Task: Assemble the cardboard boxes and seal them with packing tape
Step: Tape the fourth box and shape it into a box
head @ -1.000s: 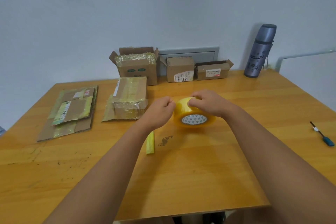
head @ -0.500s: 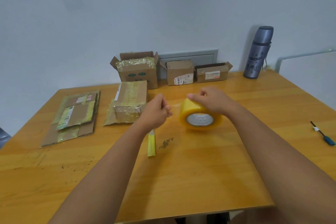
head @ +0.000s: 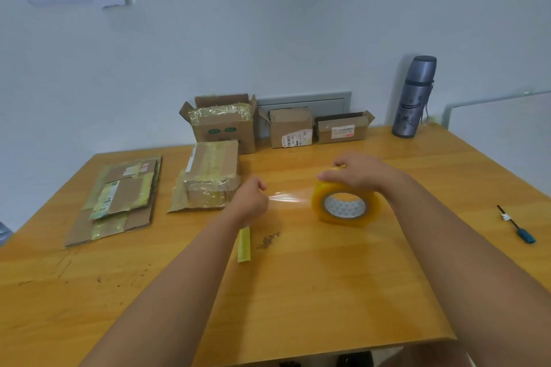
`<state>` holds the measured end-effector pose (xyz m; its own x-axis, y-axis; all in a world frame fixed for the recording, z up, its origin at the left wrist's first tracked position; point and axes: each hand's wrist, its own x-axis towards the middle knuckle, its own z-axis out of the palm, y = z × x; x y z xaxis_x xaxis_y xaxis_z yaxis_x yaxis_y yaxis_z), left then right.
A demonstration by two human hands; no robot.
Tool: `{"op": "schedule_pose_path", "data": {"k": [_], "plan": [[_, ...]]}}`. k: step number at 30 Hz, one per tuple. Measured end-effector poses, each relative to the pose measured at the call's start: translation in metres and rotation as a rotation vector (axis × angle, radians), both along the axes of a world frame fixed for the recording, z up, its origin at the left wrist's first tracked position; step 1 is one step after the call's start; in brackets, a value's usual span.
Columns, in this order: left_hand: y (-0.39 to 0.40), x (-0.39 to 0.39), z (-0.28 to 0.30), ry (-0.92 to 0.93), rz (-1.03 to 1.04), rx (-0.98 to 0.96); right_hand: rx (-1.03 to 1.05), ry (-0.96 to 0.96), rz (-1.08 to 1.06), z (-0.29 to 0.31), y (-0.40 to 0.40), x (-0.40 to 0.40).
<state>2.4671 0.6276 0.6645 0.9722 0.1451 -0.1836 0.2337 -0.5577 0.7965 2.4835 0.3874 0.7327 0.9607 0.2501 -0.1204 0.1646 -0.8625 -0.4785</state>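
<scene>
A yellow roll of packing tape (head: 346,205) stands on edge on the wooden table (head: 298,292). My right hand (head: 357,171) grips the roll from above. My left hand (head: 252,198) pinches the free end of the tape, and a clear strip (head: 287,197) stretches between that hand and the roll. A taped box (head: 211,171) lies just left of my left hand. Flattened cardboard boxes (head: 119,197) lie at the far left. Three open boxes stand at the back by the wall: a large one (head: 223,125), a middle one (head: 290,128) and a low one (head: 343,128).
A grey flask (head: 414,97) stands at the back right corner. A small blue-handled tool (head: 517,225) lies near the right edge. A yellow-green strip (head: 244,244) and a dark smudge (head: 268,240) are on the table under my left forearm.
My hands have moved apart: the left drew the tape end leftward, pulling a clear strip off the roll. The roll shifted right under my right hand.
</scene>
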Motion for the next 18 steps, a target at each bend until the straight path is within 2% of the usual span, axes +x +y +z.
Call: {"op": "schedule_pose_path", "data": {"k": [2,7,12,15,18], "plan": [[-0.011,0.001,-0.005,0.002,-0.043,0.115,-0.145,-0.029,-0.032,0.006,0.006,0.007],[-0.024,0.007,-0.025,0.006,-0.134,0.388,-0.363,-0.034,-0.069,0.013,0.006,0.020],[-0.019,0.009,-0.028,-0.006,-0.147,0.641,-0.359,-0.105,-0.108,-0.001,0.020,0.023],[-0.013,0.000,-0.020,-0.071,-0.186,0.605,-0.420,-0.206,-0.126,-0.006,0.032,0.018],[0.004,-0.016,-0.003,-0.283,-0.106,0.492,-0.398,-0.411,-0.126,-0.010,0.051,0.011]]}}
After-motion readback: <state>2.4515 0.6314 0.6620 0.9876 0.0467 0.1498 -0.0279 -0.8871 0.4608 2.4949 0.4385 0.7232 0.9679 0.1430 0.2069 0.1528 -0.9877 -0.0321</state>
